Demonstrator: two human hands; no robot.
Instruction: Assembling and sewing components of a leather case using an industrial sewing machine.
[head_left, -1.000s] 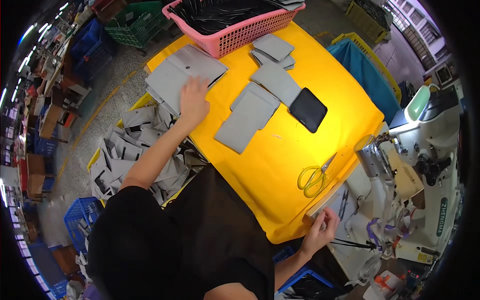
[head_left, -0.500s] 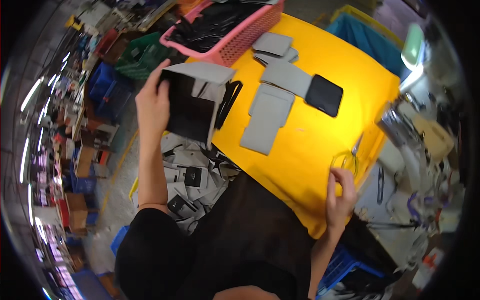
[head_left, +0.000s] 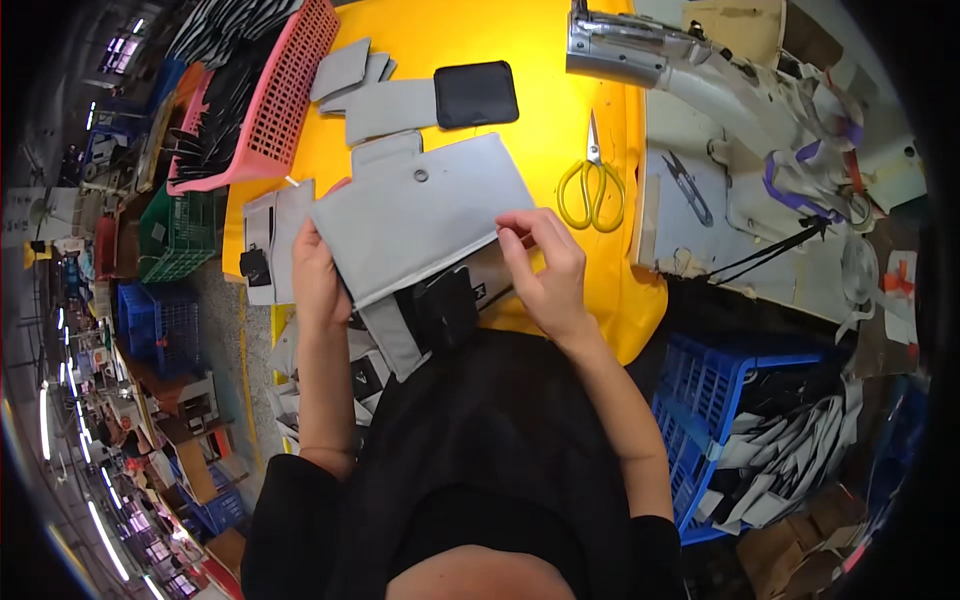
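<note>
A grey flat fabric pouch (head_left: 420, 215), with a small round eyelet or snap near its upper middle, is held up over my lap. My left hand (head_left: 318, 268) is closed on its left edge, thumb at the front. With thumb and fingers bent together, my right hand (head_left: 545, 268) pinches at its lower right corner. From beneath the pouch hang a black pocket-like part (head_left: 447, 308) and a grey flap (head_left: 392, 335); how they join it is hidden. Beyond lie grey panels (head_left: 392, 108) and a black square panel (head_left: 477, 94). Yellow-handled scissors (head_left: 593, 185) lie to the right.
A pink basket (head_left: 285, 95) of dark pieces stands at the yellow table's (head_left: 540, 40) far left. To the right are a sewing machine arm (head_left: 690, 80), thread snips (head_left: 688, 185) and a blue crate (head_left: 700, 420) of grey pieces. Another grey piece (head_left: 262, 240) lies at the left edge.
My left hand has brought the grey pouch rightward from the table's left side to in front of me. My right hand has moved from beside the scissors to the pouch's edge. The view has turned.
</note>
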